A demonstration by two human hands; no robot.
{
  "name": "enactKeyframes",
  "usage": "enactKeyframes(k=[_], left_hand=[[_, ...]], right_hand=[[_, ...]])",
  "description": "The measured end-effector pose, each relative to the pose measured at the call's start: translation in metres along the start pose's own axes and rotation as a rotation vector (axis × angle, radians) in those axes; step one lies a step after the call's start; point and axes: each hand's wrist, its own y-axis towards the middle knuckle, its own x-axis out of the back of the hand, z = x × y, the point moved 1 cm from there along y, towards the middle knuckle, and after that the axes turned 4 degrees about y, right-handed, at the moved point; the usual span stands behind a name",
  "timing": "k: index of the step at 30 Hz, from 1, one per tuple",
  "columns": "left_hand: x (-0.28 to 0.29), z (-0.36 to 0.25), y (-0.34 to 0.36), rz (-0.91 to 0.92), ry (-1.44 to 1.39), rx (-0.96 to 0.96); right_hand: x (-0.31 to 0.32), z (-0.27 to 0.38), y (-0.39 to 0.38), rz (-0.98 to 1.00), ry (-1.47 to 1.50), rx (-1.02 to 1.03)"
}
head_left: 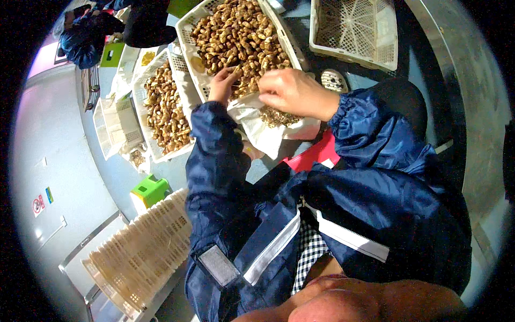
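A white plastic crate [185, 40] heaped with small brown mushrooms [241, 37] stands in front of me. At its near end my left hand [222, 86] has thumb and fingers pinched together over the mushrooms; what is between them is too small to make out. My right hand [298, 92] hovers to the right, fingers curled and slightly blurred, their tips hidden. Below the hands, a white bag [265, 129] lies open, with small brown trimmings [278, 116] in it.
A second crate of mushrooms [163, 107] stands left. Farther left is a white crate [115, 126]; another crate [354, 32] lies at far right. Stacked cream baskets [139, 252] and a green stool [151, 190] are at lower left. A patterned shoe [333, 80] shows beside my right hand.
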Motion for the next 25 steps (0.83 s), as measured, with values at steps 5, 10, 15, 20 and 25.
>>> enactKeyframes(k=[5,10,15,20,25], left_hand=[[-0.018,-0.095,-0.156,-0.054,-0.011,-0.117],[-0.040,-0.098,-0.203,-0.137,-0.040,-0.194],[-0.050,-0.088,-0.205,-0.154,-0.051,-0.238],[-0.042,-0.079,-0.198,-0.271,0.166,-0.333],[-0.042,-0.092,-0.200,-0.426,0.713,-0.680]], right_hand=[[0.002,0.032,0.020,-0.083,0.199,0.206],[-0.004,0.051,0.014,-0.004,0.261,0.295],[-0.001,0.048,0.008,-0.011,0.223,0.208],[-0.009,0.049,0.013,-0.049,0.248,0.299],[-0.015,0.041,0.019,-0.002,0.378,0.021]])
